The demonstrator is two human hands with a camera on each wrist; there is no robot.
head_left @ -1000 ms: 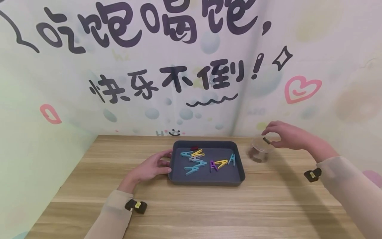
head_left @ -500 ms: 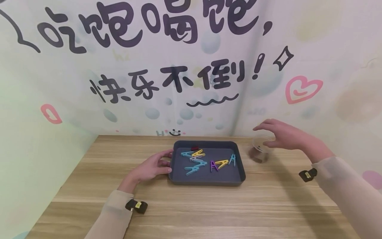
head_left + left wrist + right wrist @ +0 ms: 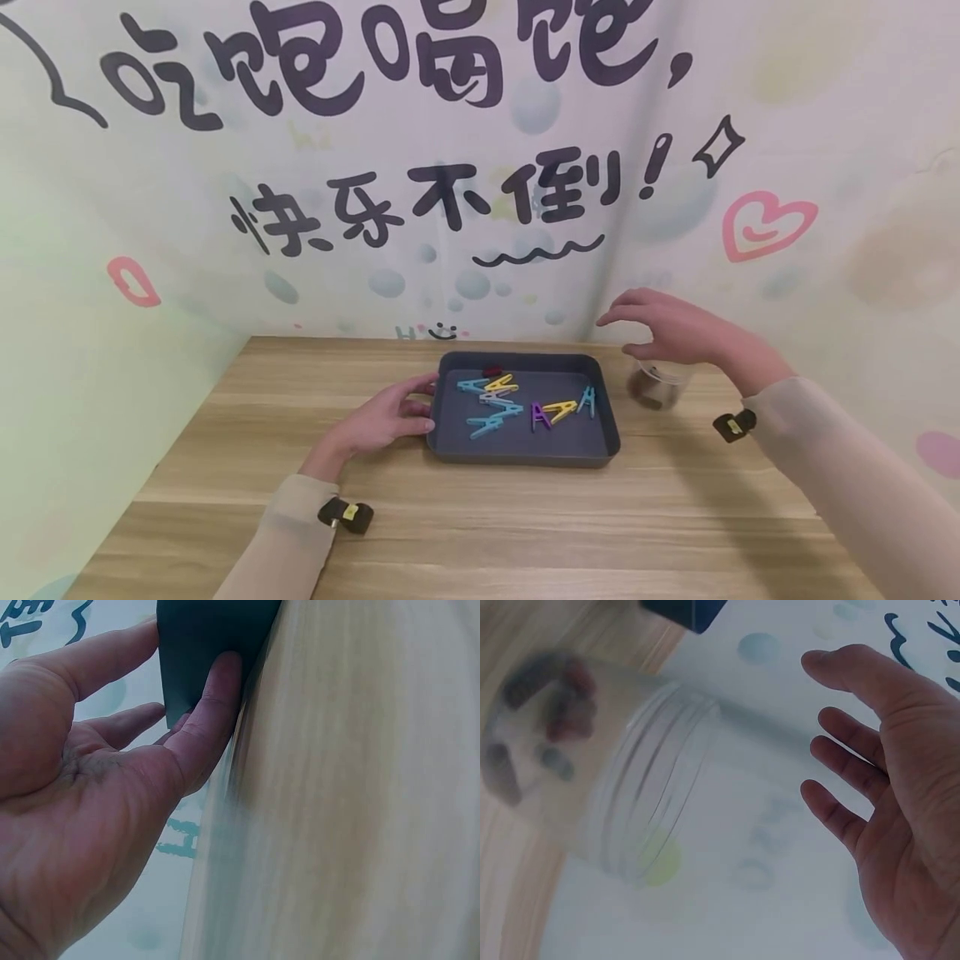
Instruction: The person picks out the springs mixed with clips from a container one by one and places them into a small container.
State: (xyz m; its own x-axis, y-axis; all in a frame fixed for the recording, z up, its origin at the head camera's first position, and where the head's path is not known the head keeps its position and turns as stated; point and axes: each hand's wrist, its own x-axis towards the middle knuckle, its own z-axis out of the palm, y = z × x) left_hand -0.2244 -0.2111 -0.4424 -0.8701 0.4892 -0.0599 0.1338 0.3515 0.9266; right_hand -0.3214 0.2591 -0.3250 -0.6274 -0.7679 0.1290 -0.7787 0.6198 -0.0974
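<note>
My left hand [image 3: 378,419] rests against the left wall of a dark grey tray [image 3: 517,459], its fingers touching the outside. Inside the tray lie several small plastic clips: light blue clips [image 3: 486,427], yellow clips [image 3: 561,410], a purple clip [image 3: 538,416] and a dark red piece [image 3: 492,370] by the back wall. My right hand [image 3: 678,327] hovers above a clear plastic jar [image 3: 660,388], fingers apart and holding nothing. Through the jar's wall [image 3: 611,772] in the right wrist view I see dark and reddish pieces, too blurred to identify.
The tray and jar stand near the back edge of a wooden table [image 3: 480,525]. Behind it hangs a white printed cloth [image 3: 360,292] with large lettering. A black wrist camera [image 3: 735,425] sits on the right sleeve, another wrist camera [image 3: 347,515] on the left.
My right hand has let go of a small dark ridged piece over the jar and moved left toward the tray. The left hand stays at the tray.
</note>
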